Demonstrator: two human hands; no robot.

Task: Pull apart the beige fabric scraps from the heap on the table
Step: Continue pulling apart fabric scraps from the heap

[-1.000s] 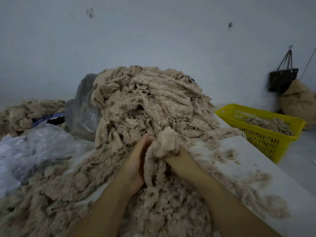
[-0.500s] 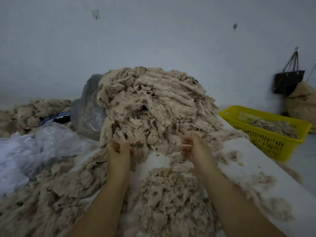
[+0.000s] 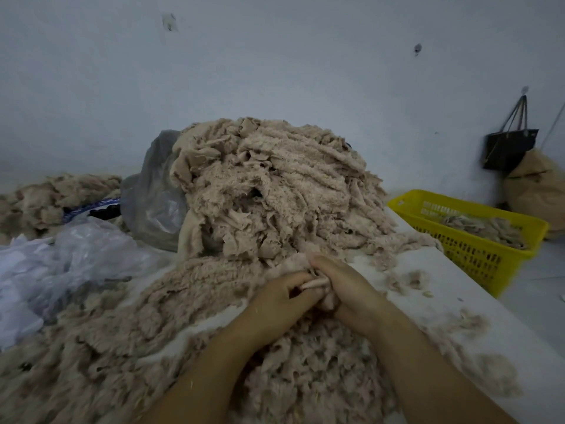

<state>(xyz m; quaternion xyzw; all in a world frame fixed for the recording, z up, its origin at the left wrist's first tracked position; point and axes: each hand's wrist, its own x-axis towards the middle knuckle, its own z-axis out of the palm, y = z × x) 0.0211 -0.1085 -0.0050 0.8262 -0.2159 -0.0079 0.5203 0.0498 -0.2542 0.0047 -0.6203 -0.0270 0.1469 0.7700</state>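
A tall heap of beige fabric scraps (image 3: 269, 191) fills the middle of the white table (image 3: 464, 289). Looser pulled scraps (image 3: 308, 374) spread in front of it, under my forearms. My left hand (image 3: 281, 301) and my right hand (image 3: 345, 289) meet at the foot of the heap, fingers curled together around one small clump of beige scraps (image 3: 315, 284). The fingertips are partly hidden in the fabric.
A yellow plastic basket (image 3: 477, 249) holding some scraps stands off the table's right edge. Clear plastic bags (image 3: 58, 264) lie at the left, a grey bag (image 3: 153, 197) behind the heap's left side. A black bag (image 3: 507, 148) hangs on the wall above a stuffed sack (image 3: 538, 191).
Half a second ago my hands were apart and reaching into the heap's foot; now they have come together and grip one clump between them.
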